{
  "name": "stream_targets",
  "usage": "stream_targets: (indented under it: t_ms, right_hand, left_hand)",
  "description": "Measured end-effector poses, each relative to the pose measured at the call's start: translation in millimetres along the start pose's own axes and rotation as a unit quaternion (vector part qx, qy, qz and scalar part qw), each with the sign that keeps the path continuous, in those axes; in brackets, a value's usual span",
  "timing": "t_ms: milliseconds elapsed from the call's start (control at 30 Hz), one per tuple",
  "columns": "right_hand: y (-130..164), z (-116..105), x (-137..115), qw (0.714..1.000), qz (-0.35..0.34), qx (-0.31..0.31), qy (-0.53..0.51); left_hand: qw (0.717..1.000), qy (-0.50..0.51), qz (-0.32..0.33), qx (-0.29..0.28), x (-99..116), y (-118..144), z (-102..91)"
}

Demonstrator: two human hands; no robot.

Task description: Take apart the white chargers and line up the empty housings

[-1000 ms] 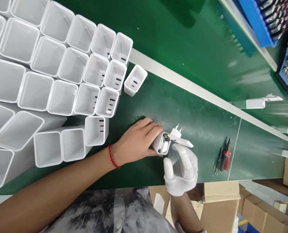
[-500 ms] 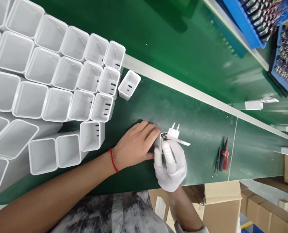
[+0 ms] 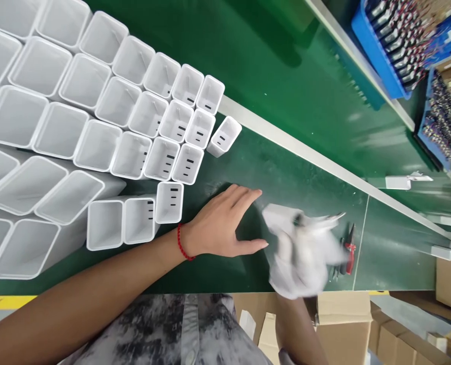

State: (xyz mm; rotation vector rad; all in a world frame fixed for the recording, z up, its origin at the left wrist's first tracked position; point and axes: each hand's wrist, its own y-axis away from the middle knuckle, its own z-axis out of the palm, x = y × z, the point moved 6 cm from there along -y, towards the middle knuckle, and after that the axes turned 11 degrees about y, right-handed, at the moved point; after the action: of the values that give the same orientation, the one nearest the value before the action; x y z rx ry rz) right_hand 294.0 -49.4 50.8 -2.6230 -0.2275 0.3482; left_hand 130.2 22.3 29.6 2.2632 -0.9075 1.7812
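green bench mat [image 3: 286, 167], left hand [image 3: 225, 223] open, empty, gloved right hand [image 3: 301, 253] blurred, grip unclear

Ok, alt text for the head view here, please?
A gloved right hand, motion-blurred, holds a white charger part over a green mat, while the bare left hand lies open and flat beside it. Rows of empty white shells stand to the left; red pliers lie to the right.
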Motion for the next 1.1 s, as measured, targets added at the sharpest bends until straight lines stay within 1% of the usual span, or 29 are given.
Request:
stream_targets:
  t_ms: [100,167,200,233,267,333,367,400,433,533,600,633,700,733,767,800,867,900,933,1000,1100]
  right_hand:
    - [5.1,17.9,-4.2,0.999,-0.041,-0.018,0.006]
    - [6.5,24.3,-3.1,0.998,-0.026,-0.050,-0.007]
    - [7.3,23.2,-2.6,0.998,-0.015,-0.055,-0.019]
    - [8.2,19.7,-2.4,0.998,-0.003,-0.050,-0.030]
    - [9.3,14.4,-1.7,0.999,0.015,-0.032,-0.033]
    - [11.7,2.3,-0.3,0.998,0.054,0.033,-0.009]
    - [12.2,-0.7,-1.6,0.997,0.058,0.056,0.004]
    - [11.6,0.2,-4.1,0.997,0.052,0.059,0.008]
    - [9.9,4.2,-7.6,0.998,0.037,0.043,0.004]
    - [3.6,18.2,-18.4,0.998,-0.012,-0.039,-0.040]
    - [0.6,16.2,-18.9,0.995,0.004,-0.051,-0.082]
    - [-0.5,11.8,-16.4,0.993,0.028,-0.038,-0.110]
    - [-1.7,3.8,-5.8,0.979,0.110,-0.011,-0.170]
    - [-2.0,3.4,1.2,0.967,0.162,-0.012,-0.196]
    - [-2.5,6.4,7.5,0.951,0.213,-0.030,-0.220]
    - [-3.4,12.4,11.8,0.932,0.257,-0.064,-0.246]
    - [-6.7,26.9,12.9,0.891,0.309,-0.143,-0.301]
    - [-9.4,32.6,10.1,0.874,0.316,-0.171,-0.326]
    - [-12.4,36.6,6.0,0.864,0.314,-0.189,-0.345]
    - [-16.5,40.7,-3.2,0.858,0.304,-0.205,-0.360]
    - [-13.5,43.2,-14.2,0.858,0.295,-0.212,-0.364]
  left_hand:
    - [1.000,0.020,0.009,0.016,2.1,0.4,-2.7]
    - [1.000,0.019,0.009,0.019,1.9,1.1,-2.8]
    - [1.000,0.018,0.008,0.019,1.5,1.3,-2.7]
    - [1.000,0.018,0.005,0.020,1.0,1.5,-2.9]
    - [1.000,0.019,0.002,0.021,0.4,1.7,-3.1]
    - [0.999,0.025,0.001,0.021,0.1,1.7,-3.8]
    - [0.999,0.027,0.005,0.020,0.5,1.6,-3.9]
    - [0.999,0.028,0.009,0.017,0.9,1.6,-3.8]
    - [0.999,0.027,0.013,0.013,1.3,1.4,-3.4]
    - [1.000,0.019,0.021,-0.011,1.3,0.8,-0.2]
    - [0.999,0.018,0.029,-0.029,1.1,0.1,1.8]
    - [0.999,0.021,0.032,-0.034,0.8,-0.3,2.1]
    - [0.998,0.035,0.031,-0.031,-1.0,-1.2,0.9]
    - [0.998,0.045,0.026,-0.027,-2.4,-1.7,-0.1]
    - [0.998,0.056,0.019,-0.021,-3.7,-2.2,-1.2]
    - [0.998,0.068,0.012,-0.014,-5.0,-2.7,-2.5]
    - [0.996,0.085,-0.001,-0.003,-6.8,-3.9,-4.3]
    - [0.996,0.090,-0.005,-0.002,-7.1,-4.6,-4.7]
    - [0.996,0.092,-0.006,-0.004,-6.8,-5.3,-4.7]
    - [0.996,0.093,-0.004,-0.013,-5.3,-6.8,-4.2]
    - [0.995,0.096,0.001,-0.014,-3.6,-8.1,-4.7]
